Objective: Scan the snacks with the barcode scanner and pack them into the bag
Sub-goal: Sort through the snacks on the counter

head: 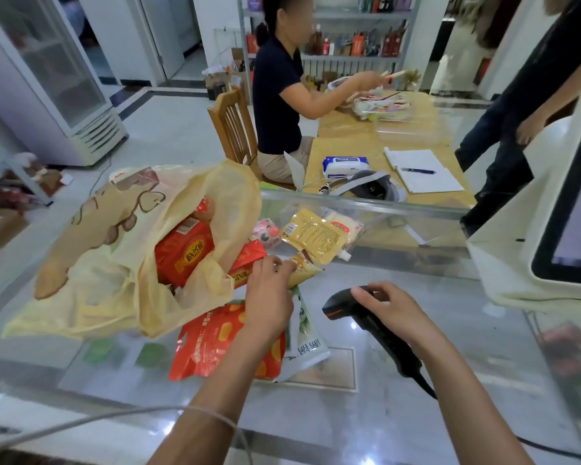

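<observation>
A small yellow snack packet (304, 268) is pinched at the fingertips of the left hand (269, 297). Just left of those fingers a pale yellow plastic bag (114, 263) slumps open, a red box (182, 253) inside. Beyond them lie a yellow spouted pouch (316, 236) and a pink packet (265, 231). A red pouch (215, 340) lies under the wrist. The right hand (389, 307) curls its fingers over a black barcode scanner (366, 323), whose window faces left.
</observation>
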